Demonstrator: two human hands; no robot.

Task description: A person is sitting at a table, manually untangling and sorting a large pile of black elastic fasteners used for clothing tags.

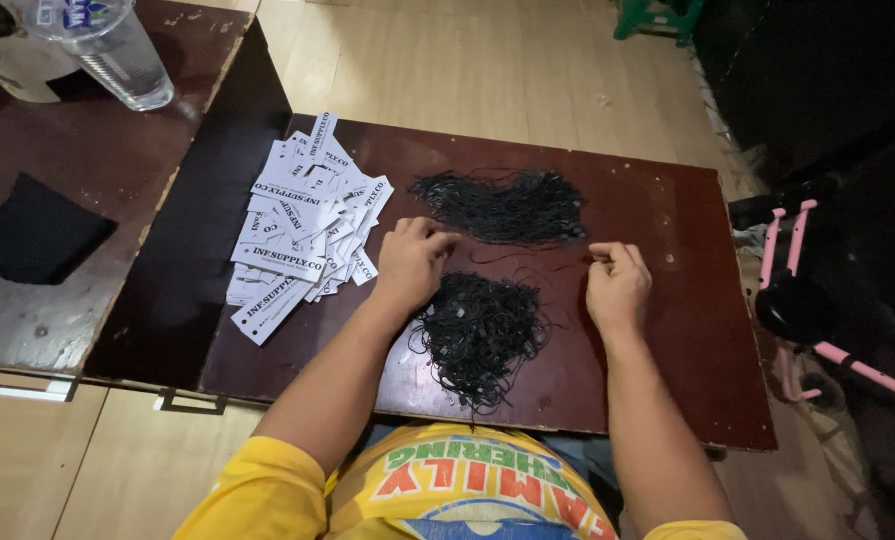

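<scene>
Yellow sleeves and a printed yellow shirt (467, 495) fill the bottom edge of my view, with both forearms reaching up onto the dark red-brown table (667, 340).

Farthest left on that table I see a loose heap of white paper tags (302, 225) with black print, most of them lying with their long axis slanting from lower left to upper right.

Next comes the left hand (410, 262), knuckles up, just right of the tags. Its grip is narrow: fingers curled in, fingertips pinched at a thin black string. I cannot tell how much string it holds.

Between the hands, toward me, lies a tangled pile of black strings (479, 330), roughly round, a few loose ends trailing toward the table's near edge. Beyond the hands sits a second black string bundle (502, 207), its long axis running left to right across the table.

My right hand (615, 285) rests knuckles up, well apart from the left one, fingers curled tight at the other end of that thin strand (527, 252), which runs nearly level between the two hands.
</scene>
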